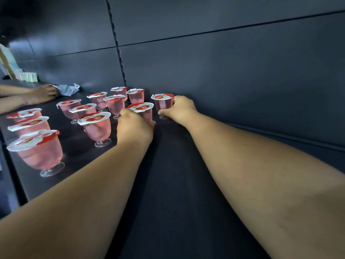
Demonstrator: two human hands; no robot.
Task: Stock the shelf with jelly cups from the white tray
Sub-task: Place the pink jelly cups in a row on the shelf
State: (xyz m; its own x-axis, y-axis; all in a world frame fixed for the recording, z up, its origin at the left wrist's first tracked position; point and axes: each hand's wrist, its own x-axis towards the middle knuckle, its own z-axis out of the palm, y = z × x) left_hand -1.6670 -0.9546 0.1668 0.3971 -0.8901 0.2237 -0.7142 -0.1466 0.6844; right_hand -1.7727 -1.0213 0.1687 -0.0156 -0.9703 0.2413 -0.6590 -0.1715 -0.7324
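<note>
My left hand [135, 126] and right hand [179, 108] each gripped a jelly cup [162, 103], fingers curled round them, extending the shelf [168, 184] rows rightward.

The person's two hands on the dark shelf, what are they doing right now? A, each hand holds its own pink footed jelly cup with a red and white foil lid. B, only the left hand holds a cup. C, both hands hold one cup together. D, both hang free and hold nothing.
A: the left hand grips one pink footed jelly cup and the right hand grips another beside it.
</note>
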